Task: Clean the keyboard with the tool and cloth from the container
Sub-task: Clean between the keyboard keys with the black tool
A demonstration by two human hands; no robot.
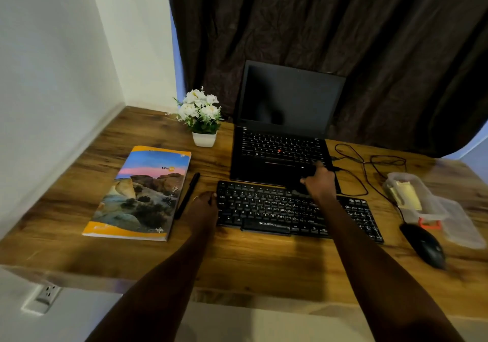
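On the brown wood-grain bench, a black full-size keyboard is lying flat in front of the person. Their left hand is resting against the keyboard's left end with the fingers bent down at its edge; I cannot tell whether they are gripping it. Their right hand is reaching across the keyboard's far edge, fingers stretched out and thumb spread, and is pressing on the palm rest of an open black laptop just behind the keyboard. Right of the keyboard a clear plastic container is sitting open with a folded yellow cloth inside. A small orange object, too blurred to identify, is lying beside a black mouse. Left of the keyboard, a black pen and a landscape-covered notebook are lying.
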